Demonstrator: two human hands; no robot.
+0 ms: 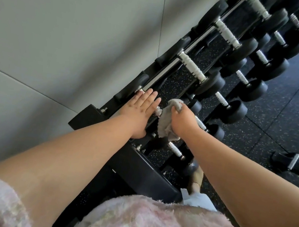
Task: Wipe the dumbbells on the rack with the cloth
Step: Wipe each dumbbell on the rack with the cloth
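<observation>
On the rack (94, 114), the right hand (183, 121) gripped a crumpled grey cloth (165, 124) round a dumbbell's ridged silver handle (158, 112), while the left hand (140, 110) lay flat, fingers straight.

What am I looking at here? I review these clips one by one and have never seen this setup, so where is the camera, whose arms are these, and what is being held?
There is no machine here: a person works with bare hands, and the single picture comes from a wide-angle camera worn on their head, looking forward and down, so the arms reach in from the bottom. In front stands a black dumbbell rack against a grey wall, holding rows of dumbbells with black ends and silver handles. The right hand grips a grey cloth bunched around the handle of the nearest dumbbell on the top row. The left hand lies flat with straight fingers on that dumbbell's other end, apparently steadying it. The pink fuzzy fabric at the bottom is the person's clothing.
</observation>
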